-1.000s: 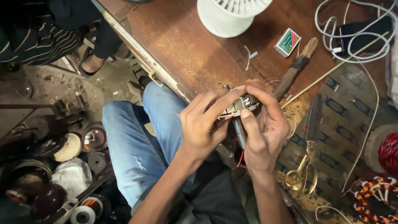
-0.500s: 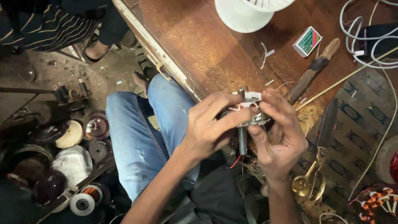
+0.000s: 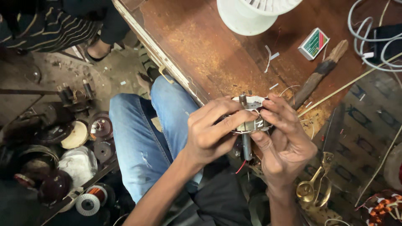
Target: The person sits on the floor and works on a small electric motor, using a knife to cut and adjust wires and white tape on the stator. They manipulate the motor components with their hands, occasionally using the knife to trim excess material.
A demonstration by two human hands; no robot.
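Both my hands hold a small round motor stator (image 3: pixel 253 114) with a metal shaft through it, above my lap at the edge of a worn wooden table (image 3: pixel 209 46). My left hand (image 3: pixel 213 132) wraps its near side, thumb and forefinger pinched on its rim. My right hand (image 3: pixel 284 142) cups it from the right, fingertips on the white winding top. The shaft sticks out above and below the stator. A thin red wire hangs under it.
On the table lie a white fan part (image 3: pixel 251 14), a small green and red box (image 3: pixel 314 43), a wooden-handled tool (image 3: pixel 318 77), white cables (image 3: pixel 372 42) and brass scissors (image 3: pixel 314 188). Motor parts and wire spools (image 3: pixel 88 203) litter the floor at left. A person in striped cloth (image 3: pixel 54 25) sits at top left.
My hands and the stator have stayed together, fingers shifting around its rim. The view has drifted so the table and fan part sit further right and higher.
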